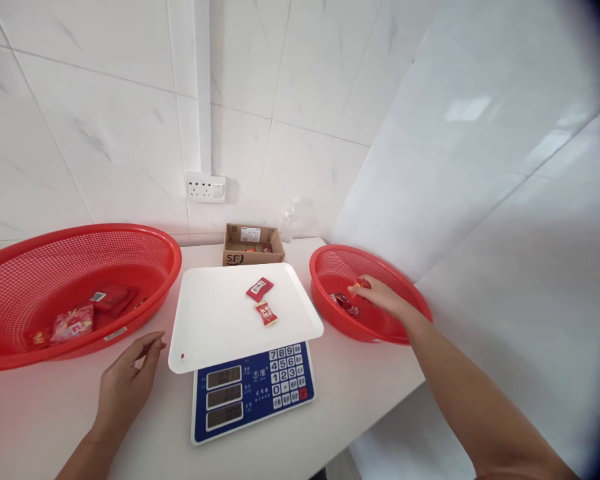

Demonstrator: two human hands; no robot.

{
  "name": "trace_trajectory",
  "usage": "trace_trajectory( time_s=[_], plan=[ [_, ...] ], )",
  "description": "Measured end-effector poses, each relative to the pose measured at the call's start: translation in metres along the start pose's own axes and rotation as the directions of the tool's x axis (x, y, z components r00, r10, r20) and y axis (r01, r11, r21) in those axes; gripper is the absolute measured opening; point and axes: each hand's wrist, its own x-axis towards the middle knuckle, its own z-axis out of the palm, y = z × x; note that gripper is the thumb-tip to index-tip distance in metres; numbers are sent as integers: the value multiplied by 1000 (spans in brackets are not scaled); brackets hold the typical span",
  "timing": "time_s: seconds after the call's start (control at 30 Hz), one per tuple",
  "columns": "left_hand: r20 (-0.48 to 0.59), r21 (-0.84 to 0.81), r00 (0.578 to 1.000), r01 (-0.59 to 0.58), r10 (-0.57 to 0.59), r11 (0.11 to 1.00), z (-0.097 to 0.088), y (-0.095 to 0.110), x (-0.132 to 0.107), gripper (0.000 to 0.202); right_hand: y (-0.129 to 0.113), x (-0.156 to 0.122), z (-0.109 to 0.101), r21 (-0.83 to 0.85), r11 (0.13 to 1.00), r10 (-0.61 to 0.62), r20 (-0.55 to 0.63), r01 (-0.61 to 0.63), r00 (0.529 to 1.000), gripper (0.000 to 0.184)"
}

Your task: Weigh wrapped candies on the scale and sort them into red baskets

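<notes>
Right hand (377, 295) pinches a red-wrapped snack packet (362, 283) inside the right red basket (327, 308), a light fingertip grip best to avoid crushing; left hand (129, 379), relaxed and empty, beside white scale tray (213, 310).

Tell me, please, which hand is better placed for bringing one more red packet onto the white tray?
Probably the right hand: it reaches into a red basket and seems to hold a red packet. The left hand is beside the white tray but shows no packet.
</notes>
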Motion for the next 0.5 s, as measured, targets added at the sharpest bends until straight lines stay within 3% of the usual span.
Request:
trace_trajectory(
  time_s=[0.13, 0.23, 0.37, 0.5],
  plan=[
    [24, -17, 1000, 11, -10, 1000, 1, 1, 0, 34, -39, -12, 3, 86, 982, -169, -13, 169, 986, 31],
    [28, -45, 999, 31, -30, 998, -1, 3, 0, 35, -73, -26, 18, 120, 946, -310, 54, 302, 949, 31],
    [14, -40, 999, 39, -38, 998, -1, 1, 1, 37, -110, -36, 53, 140, 850, -527, 195, 508, 827, 34],
    [9, -49, 1000, 28, -28, 998, 0, -3, 2, 36, -132, -33, 86, 144, 736, -672, 269, 662, 689, 40]
  ],
)
